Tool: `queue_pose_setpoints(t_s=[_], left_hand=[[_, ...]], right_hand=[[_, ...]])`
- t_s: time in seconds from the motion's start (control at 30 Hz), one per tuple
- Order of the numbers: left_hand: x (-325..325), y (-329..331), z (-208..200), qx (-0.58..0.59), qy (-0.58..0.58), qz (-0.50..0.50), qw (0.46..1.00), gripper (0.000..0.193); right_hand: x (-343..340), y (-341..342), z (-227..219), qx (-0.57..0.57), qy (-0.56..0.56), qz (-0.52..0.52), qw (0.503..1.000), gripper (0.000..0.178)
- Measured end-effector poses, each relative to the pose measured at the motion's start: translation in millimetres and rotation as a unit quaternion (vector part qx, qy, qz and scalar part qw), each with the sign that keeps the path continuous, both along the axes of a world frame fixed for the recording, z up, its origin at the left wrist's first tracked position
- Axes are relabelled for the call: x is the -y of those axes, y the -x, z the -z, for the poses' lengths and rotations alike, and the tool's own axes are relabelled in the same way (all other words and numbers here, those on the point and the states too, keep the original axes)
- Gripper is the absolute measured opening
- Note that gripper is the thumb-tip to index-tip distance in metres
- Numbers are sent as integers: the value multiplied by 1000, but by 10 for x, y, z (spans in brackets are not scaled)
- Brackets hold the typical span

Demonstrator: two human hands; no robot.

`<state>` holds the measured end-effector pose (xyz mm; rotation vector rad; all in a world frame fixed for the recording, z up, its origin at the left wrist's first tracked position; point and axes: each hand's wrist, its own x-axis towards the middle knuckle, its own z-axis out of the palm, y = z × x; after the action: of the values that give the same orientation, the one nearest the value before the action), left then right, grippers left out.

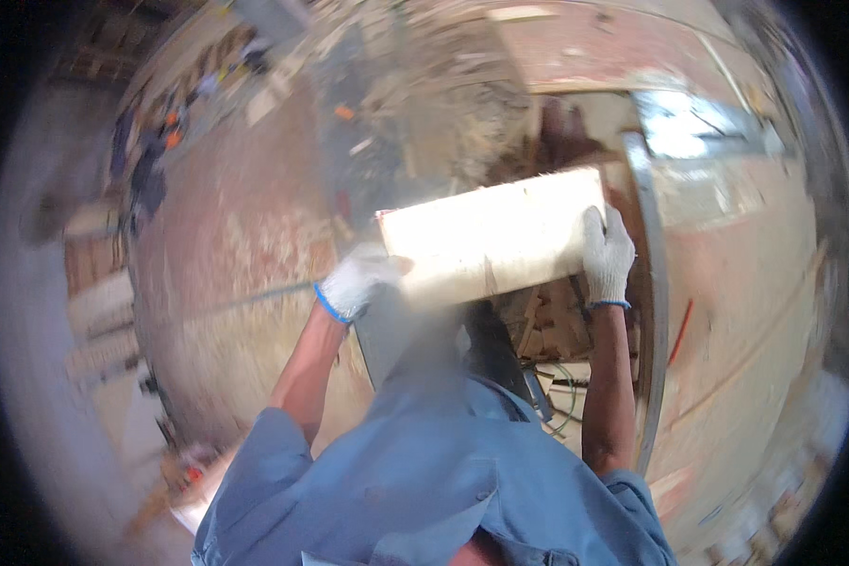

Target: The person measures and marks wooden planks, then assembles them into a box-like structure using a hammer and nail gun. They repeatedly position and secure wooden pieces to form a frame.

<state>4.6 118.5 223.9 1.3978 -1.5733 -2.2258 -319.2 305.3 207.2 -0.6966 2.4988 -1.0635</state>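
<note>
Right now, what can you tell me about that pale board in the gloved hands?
The pale board looks like wood: a plain, roughly rectangular piece with a rough far edge and a reddish tint at its far left corner. It slants, its right end higher in the picture, in front of the person. The left hand holds its left end, the right hand its right. Blur hides finer grain.

No lettering, label, brand, number or sign can be read anywhere in the view, much of which is blurred.
</note>
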Motion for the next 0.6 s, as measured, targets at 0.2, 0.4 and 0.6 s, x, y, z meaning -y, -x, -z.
queue_pose_setpoints(t_s=[0.2, 0.4, 0.6], left_hand=[[-495, -959, 526, -41, -23, -217, 975, 41], [-1308, -1753, 1155, 56, 64, -469, 879, 38], [-2294, -2591, 2060, 24, -96, -656, 748, 29]], right_hand=[[353, -634, 812, 232, 47, -84, 968, 37], [499, -1285, 1571, 191, -82, -315, 926, 35], [828, -2407, 1451, 199, -178, -398, 878, 33]])
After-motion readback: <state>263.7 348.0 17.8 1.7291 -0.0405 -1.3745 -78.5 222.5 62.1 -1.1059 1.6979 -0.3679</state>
